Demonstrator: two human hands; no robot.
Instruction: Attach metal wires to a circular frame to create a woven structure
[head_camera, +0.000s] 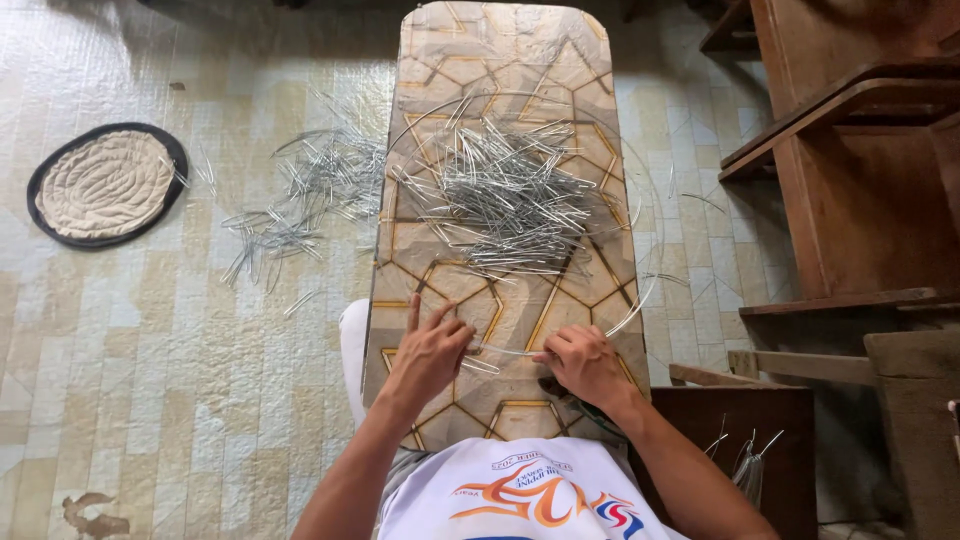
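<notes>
A long board (455, 290) with a tan geometric pattern lies across my lap and runs away from me. A heap of short bent metal wire pieces (510, 195) sits on its middle. My left hand (432, 352) rests on the near part of the board, its fingers pinching one end of a thin wire (505, 352). My right hand (583, 362) grips the other end of that same wire, and a dark tool handle shows under its palm. A long curved wire (640, 300) loops around the board's right side.
More wire pieces (300, 195) are scattered on the tiled floor left of the board. A round beige mat with a dark rim (105, 185) lies further left. Wooden furniture (850, 150) stands at the right, and a dark wooden box (760, 440) with wire bits is by my right elbow.
</notes>
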